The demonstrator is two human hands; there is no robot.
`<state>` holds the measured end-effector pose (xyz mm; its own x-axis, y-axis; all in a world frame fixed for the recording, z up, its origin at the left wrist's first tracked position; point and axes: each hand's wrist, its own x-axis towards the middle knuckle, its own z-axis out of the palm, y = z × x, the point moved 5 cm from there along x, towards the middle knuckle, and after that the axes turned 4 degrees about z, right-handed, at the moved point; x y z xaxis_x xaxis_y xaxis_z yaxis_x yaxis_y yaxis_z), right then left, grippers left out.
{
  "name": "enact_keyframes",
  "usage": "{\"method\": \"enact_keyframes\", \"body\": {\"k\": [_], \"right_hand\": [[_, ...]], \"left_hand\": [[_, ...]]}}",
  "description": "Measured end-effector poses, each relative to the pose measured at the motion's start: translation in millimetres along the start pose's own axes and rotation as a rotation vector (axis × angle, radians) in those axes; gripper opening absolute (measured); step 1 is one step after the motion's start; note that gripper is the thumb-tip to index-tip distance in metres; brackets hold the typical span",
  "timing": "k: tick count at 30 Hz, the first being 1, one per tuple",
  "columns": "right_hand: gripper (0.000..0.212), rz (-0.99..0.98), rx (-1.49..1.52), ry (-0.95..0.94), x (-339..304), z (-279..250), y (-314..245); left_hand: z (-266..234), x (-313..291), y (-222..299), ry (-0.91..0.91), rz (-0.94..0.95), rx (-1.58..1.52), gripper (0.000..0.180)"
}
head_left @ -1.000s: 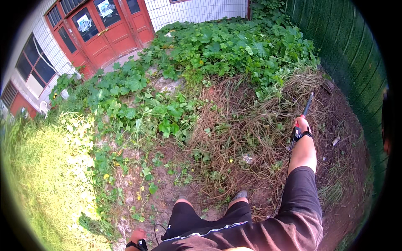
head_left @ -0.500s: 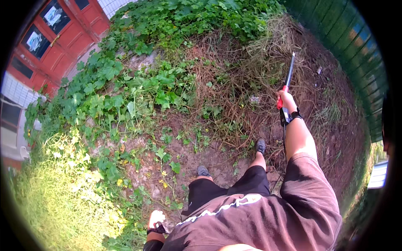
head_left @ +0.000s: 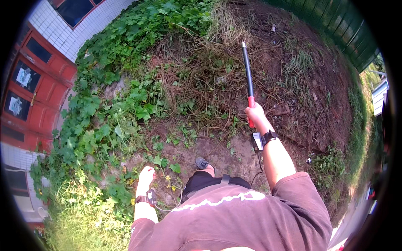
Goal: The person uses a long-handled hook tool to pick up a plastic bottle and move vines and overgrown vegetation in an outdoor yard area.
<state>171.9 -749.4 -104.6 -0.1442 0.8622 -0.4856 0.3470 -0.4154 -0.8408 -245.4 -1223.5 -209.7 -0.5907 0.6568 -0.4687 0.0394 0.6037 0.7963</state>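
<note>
My right hand (head_left: 255,113) is closed around the red grip of a long-handled tool (head_left: 247,69) with a dark straight shaft. The shaft points forward and ends in a pale metallic tip over the edge of a dry vine heap (head_left: 226,29). Whether the tip touches the stems I cannot tell. My left hand (head_left: 145,175) hangs low at my left side, fingers curled in, with nothing visible in it. Green leafy vines (head_left: 138,100) lie just beyond it. Both wrists wear a strapped device with a cable.
Tangled dry stems (head_left: 201,79) cover the ground ahead. Bare brown soil (head_left: 272,54) slopes away on the right toward a green fence (head_left: 335,21). To the left are a red door (head_left: 46,96) and a white tiled wall (head_left: 92,25). A flat brown piece (head_left: 280,109) lies beside my right hand.
The view has turned, so the door and vines sit differently. My right arm has swung left with the tool. My left hand has come up and forward.
</note>
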Motion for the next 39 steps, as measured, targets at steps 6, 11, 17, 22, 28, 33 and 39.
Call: {"method": "enact_keyframes", "body": {"k": [6, 11, 17, 22, 28, 33, 39], "right_hand": [[0.019, 0.034, -0.256, 0.144, -54, -90, 158], [0.020, 0.168, -0.116, 0.079, -59, -115, 201], [0.011, 0.419, 0.225, -0.112, 12, -61, 201], [0.020, 0.731, 0.898, -0.398, 67, -7, 175], [0.016, 0.606, 0.853, -0.054, 142, 8, 149], [0.008, 0.333, 0.634, 0.407, 187, 19, 106], [0.013, 0.176, 0.816, 0.618, 237, 11, 20]], "left_hand": [[47, -63, -29, -0.172, -0.114, 0.289, 0.013], [31, -98, -109, -0.122, -0.540, 0.159, 0.012], [39, -121, -131, -0.039, -0.672, -0.025, 0.014], [45, -94, -117, -0.159, -0.576, 0.087, 0.017], [-8, -7, -131, -0.121, -0.669, -0.031, 0.023], [-68, 79, -83, 0.012, -0.502, -0.133, 0.019], [-90, 149, -29, 0.072, -0.420, -0.108, 0.015]]}}
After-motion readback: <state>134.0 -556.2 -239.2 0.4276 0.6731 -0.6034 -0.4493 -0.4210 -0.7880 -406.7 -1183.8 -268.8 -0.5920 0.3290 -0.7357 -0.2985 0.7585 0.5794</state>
